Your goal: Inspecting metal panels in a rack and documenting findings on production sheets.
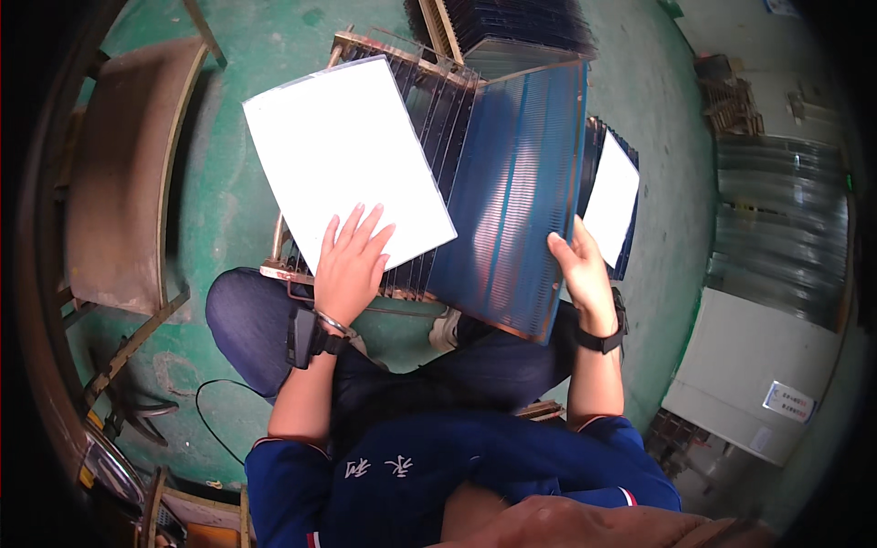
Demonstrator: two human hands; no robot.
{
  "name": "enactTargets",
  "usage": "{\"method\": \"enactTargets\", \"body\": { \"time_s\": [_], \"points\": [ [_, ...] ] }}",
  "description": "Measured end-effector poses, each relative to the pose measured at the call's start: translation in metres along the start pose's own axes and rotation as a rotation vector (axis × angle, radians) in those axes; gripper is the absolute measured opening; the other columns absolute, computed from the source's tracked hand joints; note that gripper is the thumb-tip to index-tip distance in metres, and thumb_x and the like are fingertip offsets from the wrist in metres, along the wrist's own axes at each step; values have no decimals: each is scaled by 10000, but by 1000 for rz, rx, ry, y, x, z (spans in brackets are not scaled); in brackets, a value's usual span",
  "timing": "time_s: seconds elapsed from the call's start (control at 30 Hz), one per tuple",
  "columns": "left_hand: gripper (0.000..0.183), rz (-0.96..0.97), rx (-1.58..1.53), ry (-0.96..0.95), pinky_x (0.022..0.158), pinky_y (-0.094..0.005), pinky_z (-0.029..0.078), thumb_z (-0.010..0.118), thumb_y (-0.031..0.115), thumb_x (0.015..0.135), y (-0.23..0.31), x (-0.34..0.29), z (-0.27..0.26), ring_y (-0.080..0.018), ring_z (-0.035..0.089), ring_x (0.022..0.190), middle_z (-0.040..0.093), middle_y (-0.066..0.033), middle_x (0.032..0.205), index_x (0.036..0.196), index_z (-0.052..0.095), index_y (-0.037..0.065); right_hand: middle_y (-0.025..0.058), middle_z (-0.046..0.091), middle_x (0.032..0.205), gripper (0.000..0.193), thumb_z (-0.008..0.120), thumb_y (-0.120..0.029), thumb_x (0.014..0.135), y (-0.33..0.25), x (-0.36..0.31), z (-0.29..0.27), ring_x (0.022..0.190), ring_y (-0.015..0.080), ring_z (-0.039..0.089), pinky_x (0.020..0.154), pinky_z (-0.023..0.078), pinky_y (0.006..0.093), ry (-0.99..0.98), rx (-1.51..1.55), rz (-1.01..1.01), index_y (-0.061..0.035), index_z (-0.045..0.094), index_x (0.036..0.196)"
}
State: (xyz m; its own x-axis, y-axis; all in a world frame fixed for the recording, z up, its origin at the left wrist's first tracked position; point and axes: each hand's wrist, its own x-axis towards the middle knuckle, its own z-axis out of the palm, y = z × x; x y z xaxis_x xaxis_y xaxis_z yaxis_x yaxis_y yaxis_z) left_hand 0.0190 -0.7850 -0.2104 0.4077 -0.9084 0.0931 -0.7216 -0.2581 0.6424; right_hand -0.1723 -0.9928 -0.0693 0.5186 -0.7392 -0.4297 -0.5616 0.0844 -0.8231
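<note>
My left hand [352,260] lies with fingers spread on a white sheet [343,155], which rests tilted across the left side of a slotted rack [288,270]. My right hand [585,274] grips the right edge of a large blue circuit board panel [516,192], its thumb on the face toward me. The panel leans up and to the right from the rack, with rows of fine copper-coloured lines on it. Dark upright panels [438,128] stand in the rack's slots between the sheet and the blue panel. The fingers behind the panel are mostly hidden.
Beyond the panel, at right, a second white sheet [613,201] lies against more dark boards [632,228]. Another loaded rack [521,32] stands at the far side. A brown table [128,173] is at left; a pale cabinet [740,374] is at right. A black cable [203,411] crosses the floor.
</note>
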Motion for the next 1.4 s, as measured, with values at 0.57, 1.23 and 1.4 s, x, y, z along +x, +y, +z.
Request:
{"method": "enactTargets", "body": {
  "time_s": [0.57, 1.23, 1.4],
  "points": [
    [693, 50, -2237, -107, 966, -432, 393, 298, 531, 910, 38, 90, -55, -332, 448, 1176, 358, -210, 1350, 1386, 209, 35, 86, 645, 1001, 250, 582, 78, 727, -88, -40, -133, 983, 216, 596, 924, 416, 366, 616, -1012, -982, -35, 648, 940],
    [526, -251, -2150, -239, 898, -407, 475, 475, 114, 917, 54, 73, 3, -214, 478, 1146, 401, -96, 1296, 1359, 190, 111, 150, 413, 1341, 332, 552, 93, 740, -15, 3, -104, 1254, 286, 372, 1017, 321, 372, 848, -766, -915, -76, 654, 1007],
    [494, -256, -2112, -186, 890, -406, 482, 459, 115, 924, 61, 71, -4, -213, 491, 1128, 411, -105, 1280, 1348, 206, 101, 155, 319, 1389, 335, 558, 71, 768, -15, 8, -94, 1262, 301, 354, 1015, 329, 388, 834, -624, -834, -79, 625, 1061]
  ]
}}
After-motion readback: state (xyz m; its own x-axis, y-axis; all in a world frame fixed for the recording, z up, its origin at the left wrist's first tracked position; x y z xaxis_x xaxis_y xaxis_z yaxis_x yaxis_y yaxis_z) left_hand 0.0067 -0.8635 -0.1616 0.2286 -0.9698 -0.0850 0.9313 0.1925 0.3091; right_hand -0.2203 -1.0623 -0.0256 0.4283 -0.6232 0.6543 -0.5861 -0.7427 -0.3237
